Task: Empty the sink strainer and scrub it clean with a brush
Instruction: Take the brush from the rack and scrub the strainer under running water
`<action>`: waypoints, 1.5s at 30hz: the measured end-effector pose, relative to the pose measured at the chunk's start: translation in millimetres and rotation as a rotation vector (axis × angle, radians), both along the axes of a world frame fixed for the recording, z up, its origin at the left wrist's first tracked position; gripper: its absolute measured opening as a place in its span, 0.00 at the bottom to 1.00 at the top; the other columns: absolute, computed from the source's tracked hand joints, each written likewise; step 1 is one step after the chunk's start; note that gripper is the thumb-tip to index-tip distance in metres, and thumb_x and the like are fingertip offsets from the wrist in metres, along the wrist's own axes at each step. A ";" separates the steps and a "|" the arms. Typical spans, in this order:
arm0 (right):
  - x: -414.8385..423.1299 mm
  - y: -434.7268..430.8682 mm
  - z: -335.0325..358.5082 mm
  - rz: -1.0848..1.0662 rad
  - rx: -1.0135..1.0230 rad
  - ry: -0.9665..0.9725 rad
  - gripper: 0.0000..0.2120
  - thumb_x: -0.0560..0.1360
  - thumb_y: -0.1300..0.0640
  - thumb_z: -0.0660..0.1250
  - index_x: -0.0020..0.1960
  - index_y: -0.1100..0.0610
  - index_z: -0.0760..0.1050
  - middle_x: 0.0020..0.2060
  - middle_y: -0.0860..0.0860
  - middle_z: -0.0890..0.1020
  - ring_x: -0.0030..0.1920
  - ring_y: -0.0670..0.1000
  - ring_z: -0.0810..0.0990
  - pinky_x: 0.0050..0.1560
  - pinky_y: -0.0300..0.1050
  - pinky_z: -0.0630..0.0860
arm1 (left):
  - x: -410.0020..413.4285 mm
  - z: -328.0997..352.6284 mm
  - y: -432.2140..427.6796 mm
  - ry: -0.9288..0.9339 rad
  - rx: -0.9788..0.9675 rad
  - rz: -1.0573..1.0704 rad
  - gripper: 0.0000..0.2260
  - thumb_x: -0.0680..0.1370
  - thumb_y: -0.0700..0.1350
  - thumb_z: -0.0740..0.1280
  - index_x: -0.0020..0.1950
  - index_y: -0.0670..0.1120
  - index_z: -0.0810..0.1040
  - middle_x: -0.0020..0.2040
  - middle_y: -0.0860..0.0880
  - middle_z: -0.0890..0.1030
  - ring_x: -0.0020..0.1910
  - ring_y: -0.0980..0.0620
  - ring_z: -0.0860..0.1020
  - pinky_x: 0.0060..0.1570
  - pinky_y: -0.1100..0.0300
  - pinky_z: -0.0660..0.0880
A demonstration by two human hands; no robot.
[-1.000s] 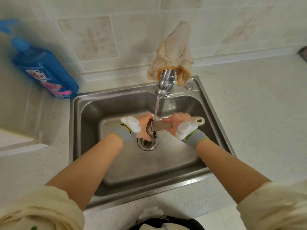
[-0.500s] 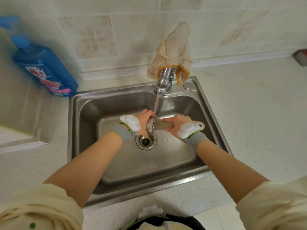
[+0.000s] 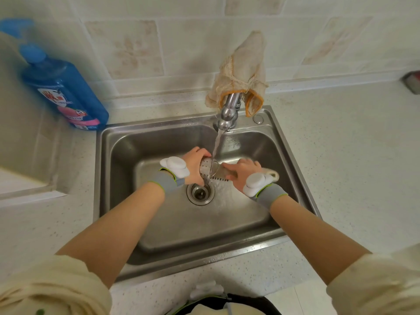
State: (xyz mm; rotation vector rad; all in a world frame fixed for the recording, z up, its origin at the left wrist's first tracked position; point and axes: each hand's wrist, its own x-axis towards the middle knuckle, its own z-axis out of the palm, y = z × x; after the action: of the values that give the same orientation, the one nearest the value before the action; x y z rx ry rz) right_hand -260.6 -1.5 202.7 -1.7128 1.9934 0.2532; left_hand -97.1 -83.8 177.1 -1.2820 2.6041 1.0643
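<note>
My left hand (image 3: pixel 195 163) grips the metal sink strainer (image 3: pixel 207 169), a perforated cup tilted on its side, just above the open drain (image 3: pixel 200 192). My right hand (image 3: pixel 242 176) holds a pale brush (image 3: pixel 220 175) by its handle, whose looped end (image 3: pixel 273 174) sticks out past my wrist. The bristles touch the strainer's mouth. Water runs from the faucet (image 3: pixel 226 111) onto the strainer and the brush.
The steel sink (image 3: pixel 172 226) is set into a speckled counter (image 3: pixel 341 169). A stained cloth (image 3: pixel 242 71) hangs over the faucet. A blue soap bottle (image 3: pixel 66 94) stands at the back left, and a small dark object (image 3: pixel 412 81) lies at the far right.
Both hands stay under the running water. The strainer has turned so more of its perforated side shows, and the brush has shifted slightly against it.
</note>
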 end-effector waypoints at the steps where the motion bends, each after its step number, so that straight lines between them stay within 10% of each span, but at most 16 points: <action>1: -1.8 -2.0 3.2 0.104 -0.055 0.117 0.21 0.80 0.50 0.56 0.73 0.43 0.61 0.63 0.53 0.72 0.66 0.57 0.67 0.66 0.47 0.61 | 0.2 -0.2 1.6 -0.002 0.062 0.040 0.36 0.61 0.42 0.78 0.66 0.44 0.68 0.60 0.46 0.72 0.57 0.47 0.74 0.52 0.61 0.70; 6: 5.7 -1.1 9.1 0.111 -0.167 0.185 0.22 0.80 0.51 0.55 0.73 0.44 0.61 0.62 0.54 0.72 0.64 0.57 0.67 0.64 0.48 0.61 | 4.0 1.2 0.6 0.410 0.686 0.557 0.27 0.68 0.37 0.74 0.62 0.48 0.66 0.58 0.47 0.72 0.52 0.51 0.74 0.40 0.67 0.78; 13: 20.3 4.8 1.8 -0.527 0.124 -0.626 0.18 0.77 0.57 0.65 0.66 0.56 0.74 0.61 0.53 0.79 0.64 0.53 0.76 0.66 0.39 0.67 | -6.3 -9.0 8.0 0.452 0.802 0.836 0.13 0.72 0.54 0.68 0.53 0.53 0.69 0.41 0.51 0.74 0.34 0.54 0.71 0.32 0.63 0.66; 19: 2.3 -0.1 13.8 -0.019 -0.068 0.058 0.21 0.78 0.51 0.59 0.71 0.42 0.64 0.63 0.52 0.74 0.66 0.56 0.69 0.66 0.46 0.62 | -9.9 6.6 8.5 0.233 0.986 0.825 0.20 0.74 0.63 0.59 0.33 0.48 0.69 0.22 0.51 0.72 0.13 0.56 0.66 0.17 0.74 0.58; 23: 8.0 -0.7 17.1 0.009 -0.142 0.094 0.21 0.79 0.50 0.57 0.71 0.43 0.64 0.63 0.53 0.74 0.65 0.57 0.69 0.65 0.48 0.62 | -12.3 11.1 5.0 0.401 0.990 0.842 0.15 0.75 0.60 0.60 0.39 0.49 0.72 0.34 0.49 0.74 0.27 0.51 0.72 0.24 0.68 0.67; 27: 9.2 4.3 10.4 -0.460 0.059 -0.437 0.19 0.77 0.52 0.63 0.67 0.49 0.73 0.62 0.51 0.79 0.63 0.53 0.75 0.64 0.40 0.67 | -8.7 8.3 8.3 0.467 0.895 0.754 0.15 0.74 0.51 0.66 0.59 0.50 0.68 0.37 0.49 0.72 0.28 0.54 0.69 0.23 0.67 0.66; 30: 12.7 8.3 9.1 -0.620 0.174 -0.696 0.17 0.76 0.57 0.66 0.65 0.55 0.75 0.45 0.49 0.82 0.43 0.46 0.77 0.47 0.28 0.71 | -5.3 9.5 10.4 0.395 0.870 0.708 0.11 0.74 0.54 0.65 0.50 0.48 0.73 0.31 0.50 0.72 0.22 0.58 0.66 0.17 0.70 0.61; 33: 6.4 10.3 13.7 -0.463 0.141 -0.506 0.19 0.76 0.51 0.66 0.66 0.48 0.73 0.57 0.50 0.81 0.56 0.50 0.78 0.60 0.37 0.71 | -3.0 13.4 14.3 0.322 0.956 0.707 0.19 0.75 0.61 0.60 0.34 0.48 0.69 0.18 0.53 0.70 0.14 0.59 0.62 0.14 0.72 0.55; 38: 3.0 5.5 28.9 0.049 -0.171 0.135 0.22 0.79 0.50 0.58 0.72 0.42 0.62 0.61 0.54 0.73 0.64 0.56 0.69 0.66 0.48 0.61 | -4.8 12.2 23.9 0.322 1.057 0.807 0.22 0.74 0.64 0.57 0.35 0.46 0.72 0.22 0.50 0.76 0.15 0.57 0.68 0.16 0.73 0.60; 45: 11.0 17.3 15.9 -0.419 0.095 -0.481 0.20 0.75 0.52 0.66 0.67 0.49 0.73 0.62 0.50 0.79 0.64 0.52 0.76 0.66 0.40 0.67 | -11.0 19.5 22.3 0.550 0.895 0.864 0.13 0.77 0.54 0.61 0.38 0.48 0.71 0.35 0.48 0.73 0.34 0.53 0.71 0.37 0.64 0.71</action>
State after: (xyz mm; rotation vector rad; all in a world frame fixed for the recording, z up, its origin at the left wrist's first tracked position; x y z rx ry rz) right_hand -249.6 15.7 218.7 -1.1235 1.8740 -0.1915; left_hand -108.0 -61.5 196.6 -1.9690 1.2395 2.5669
